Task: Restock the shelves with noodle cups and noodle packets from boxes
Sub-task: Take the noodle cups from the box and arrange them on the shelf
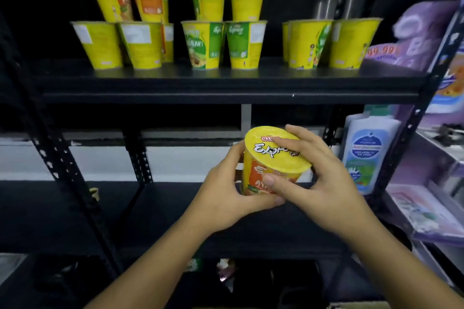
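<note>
Holding the noodle cup (261, 178) over the lower shelf (100, 208), we have our left hand (226, 198) curled round its side, right hand (324, 183) pinching the lid (271, 155) rim; its axis tilts, lid toward us.

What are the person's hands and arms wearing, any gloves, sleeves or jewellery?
Nothing that shows. The left hand and right hand are ungloved, with no ring, watch or bracelet visible. Both forearms are uncovered down to the picture's bottom edge, so no sleeve is in view. The visible nails look short and unpainted.
</note>
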The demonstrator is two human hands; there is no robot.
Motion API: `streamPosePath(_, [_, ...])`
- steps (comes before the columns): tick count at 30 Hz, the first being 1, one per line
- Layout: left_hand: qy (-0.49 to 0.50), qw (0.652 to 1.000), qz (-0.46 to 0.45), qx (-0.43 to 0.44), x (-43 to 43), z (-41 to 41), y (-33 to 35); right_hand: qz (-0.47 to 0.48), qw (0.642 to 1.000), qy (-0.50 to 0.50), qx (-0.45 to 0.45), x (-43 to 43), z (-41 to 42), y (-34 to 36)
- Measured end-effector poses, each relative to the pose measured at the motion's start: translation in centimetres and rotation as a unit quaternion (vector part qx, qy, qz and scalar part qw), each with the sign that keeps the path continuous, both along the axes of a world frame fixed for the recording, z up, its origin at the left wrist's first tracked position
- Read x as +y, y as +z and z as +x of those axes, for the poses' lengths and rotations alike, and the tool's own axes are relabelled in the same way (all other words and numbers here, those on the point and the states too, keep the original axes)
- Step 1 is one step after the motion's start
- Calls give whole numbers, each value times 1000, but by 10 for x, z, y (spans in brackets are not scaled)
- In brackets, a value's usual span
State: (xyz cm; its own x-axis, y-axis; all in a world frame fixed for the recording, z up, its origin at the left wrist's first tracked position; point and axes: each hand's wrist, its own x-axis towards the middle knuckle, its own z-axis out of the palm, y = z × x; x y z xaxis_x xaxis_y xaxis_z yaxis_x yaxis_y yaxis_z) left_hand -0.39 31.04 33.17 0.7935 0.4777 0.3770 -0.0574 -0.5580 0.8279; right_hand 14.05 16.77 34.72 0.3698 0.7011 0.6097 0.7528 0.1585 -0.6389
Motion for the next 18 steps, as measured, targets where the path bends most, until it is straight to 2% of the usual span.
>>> streamPosePath(5, [9,998,58,-35,0,31,48,12,999,26,14,-3,30,50])
streamPosePath(13, [-12,991,108,-83,-6,97,115,34,999,-10,12,-10,87,124])
streamPosePath(18, [26,983,166,-79,18,129,145,44,998,-20,31,15,121,157])
